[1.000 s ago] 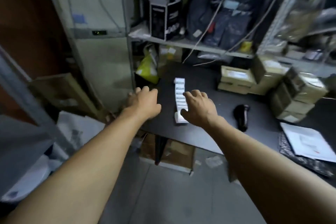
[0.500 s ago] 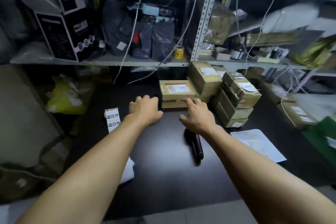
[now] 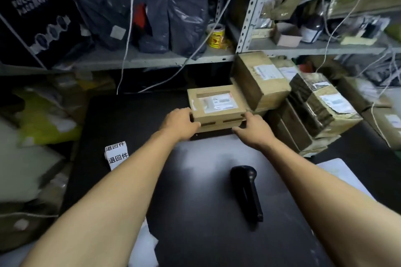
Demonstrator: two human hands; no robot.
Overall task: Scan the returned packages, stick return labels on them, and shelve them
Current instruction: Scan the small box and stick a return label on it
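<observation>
Both hands on the top flat package

Left hand [image 3: 181, 123] and right hand [image 3: 253, 128] clasp the package [image 3: 216, 103] ends; scanner [image 3: 247, 191] and label strip [image 3: 116, 155] lie nearer, stacked boxes [image 3: 308, 102] crowd its right.

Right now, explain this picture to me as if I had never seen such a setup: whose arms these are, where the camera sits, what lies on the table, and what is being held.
No machine here: these are a person's two bare arms, filmed by a wide-angle camera worn on the head, looking forward and down.

The left hand and right hand grip a flat cardboard package from either side; it bears a white shipping label and appears to sit on a second flat box.

On the black table lie a black handheld scanner, untouched, and a strip of white return labels printed with Chinese characters. More taped cardboard packages are stacked to the right. Behind stand metal shelves crowded with bags and boxes.
</observation>
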